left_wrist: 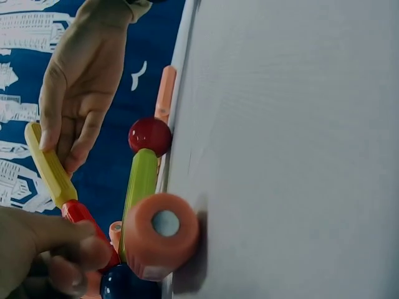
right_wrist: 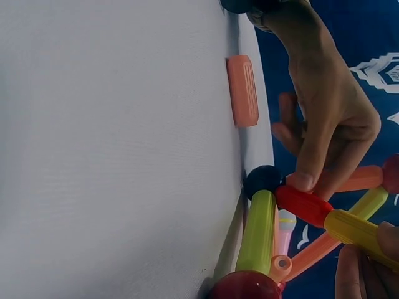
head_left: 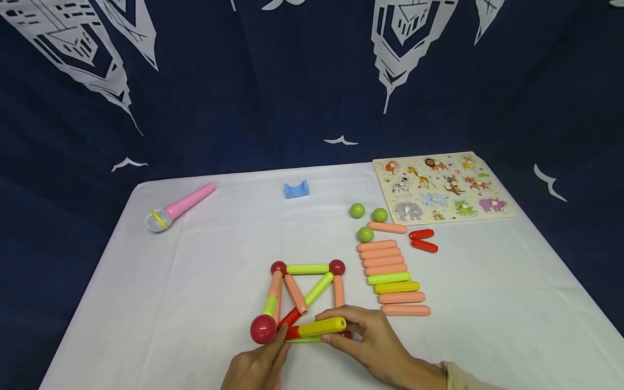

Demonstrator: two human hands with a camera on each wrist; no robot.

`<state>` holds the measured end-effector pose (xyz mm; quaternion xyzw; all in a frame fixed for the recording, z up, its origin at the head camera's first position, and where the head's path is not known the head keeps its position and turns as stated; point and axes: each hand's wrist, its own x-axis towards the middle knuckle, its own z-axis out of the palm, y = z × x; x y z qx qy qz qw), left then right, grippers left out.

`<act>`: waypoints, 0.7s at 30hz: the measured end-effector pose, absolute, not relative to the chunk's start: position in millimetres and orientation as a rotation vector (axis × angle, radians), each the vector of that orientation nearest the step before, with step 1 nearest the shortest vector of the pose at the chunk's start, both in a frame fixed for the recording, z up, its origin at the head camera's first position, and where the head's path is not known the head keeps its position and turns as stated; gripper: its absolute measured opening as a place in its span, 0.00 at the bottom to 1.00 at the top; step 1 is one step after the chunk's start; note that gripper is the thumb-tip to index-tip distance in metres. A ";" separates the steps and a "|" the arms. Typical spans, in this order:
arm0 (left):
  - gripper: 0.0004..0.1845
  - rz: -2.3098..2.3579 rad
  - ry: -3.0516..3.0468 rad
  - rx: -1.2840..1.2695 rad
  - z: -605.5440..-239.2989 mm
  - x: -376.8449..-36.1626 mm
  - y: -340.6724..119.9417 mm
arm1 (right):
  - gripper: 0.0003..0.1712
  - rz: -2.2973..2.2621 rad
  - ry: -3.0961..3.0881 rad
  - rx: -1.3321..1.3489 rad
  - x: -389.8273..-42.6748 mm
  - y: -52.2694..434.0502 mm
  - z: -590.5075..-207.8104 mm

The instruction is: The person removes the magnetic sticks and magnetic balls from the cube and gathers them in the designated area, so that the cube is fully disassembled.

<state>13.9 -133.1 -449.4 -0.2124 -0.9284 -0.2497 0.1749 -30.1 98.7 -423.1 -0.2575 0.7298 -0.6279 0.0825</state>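
From the head view I see my right hand (head_left: 375, 341) pinching the yellow rod (head_left: 322, 326) just right of the red ball (head_left: 263, 329), which my left hand (head_left: 258, 365) touches on the worktop (head_left: 195, 303). Left wrist: my left fingers (left_wrist: 37, 249) pinch the red rod (left_wrist: 87, 224). Right wrist: that rod (right_wrist: 304, 205) joins the yellow one.

A: The yellow rod (head_left: 322, 326) looks like smooth plastic with fine ribbing; the big red ball (head_left: 263, 329) is glossy.
B: At two o'clock, the animal puzzle board (head_left: 442, 187) looks like matt printed wood; the white table cover (head_left: 205, 271) is matt cloth.
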 end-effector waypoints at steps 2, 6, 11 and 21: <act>0.21 -0.697 -2.576 -0.617 -450.2 14.3 -132.6 | 0.16 -1.863 2.199 -0.776 -29.6 99.2 -423.2; 0.17 -0.684 -2.424 -0.727 -449.3 17.5 -132.0 | 0.16 -1.849 2.223 -0.795 -29.3 100.0 -422.6; 0.27 -0.669 -2.305 -0.866 -444.0 21.9 -129.4 | 0.17 -1.856 2.221 -0.815 -29.4 99.4 -422.2; 0.31 -0.596 -2.298 -0.753 -440.4 18.7 -113.8 | 0.17 -1.854 2.241 -0.857 -30.6 98.9 -424.7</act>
